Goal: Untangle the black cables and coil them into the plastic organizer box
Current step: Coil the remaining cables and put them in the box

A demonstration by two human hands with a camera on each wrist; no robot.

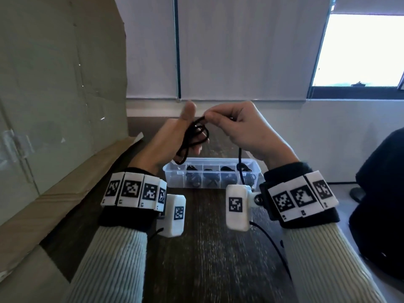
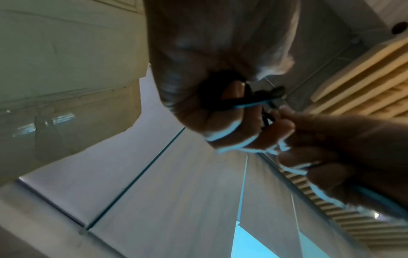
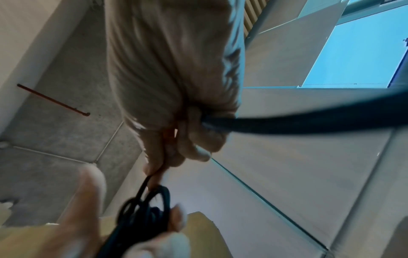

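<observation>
A black cable (image 1: 194,136) is looped in several turns round the fingers of my left hand (image 1: 175,136), whose thumb sticks up. My right hand (image 1: 236,125) pinches the cable's top strand next to that thumb; more cable hangs from this hand down into the box. The clear plastic organizer box (image 1: 169,171) stands on the dark table below both hands, with several coiled black cables in its compartments. In the left wrist view the cable loops (image 2: 223,94) cross my left palm. In the right wrist view the pinched strand (image 3: 145,185) leads to the loops, and a thick length (image 3: 309,120) runs off right.
A large cardboard sheet (image 1: 54,106) leans along the left side, touching the dark wooden table (image 1: 207,248). White wall and a window (image 1: 360,51) lie behind. A dark chair or bag (image 1: 382,193) sits at the right. Thin wires trail from the wrist cameras.
</observation>
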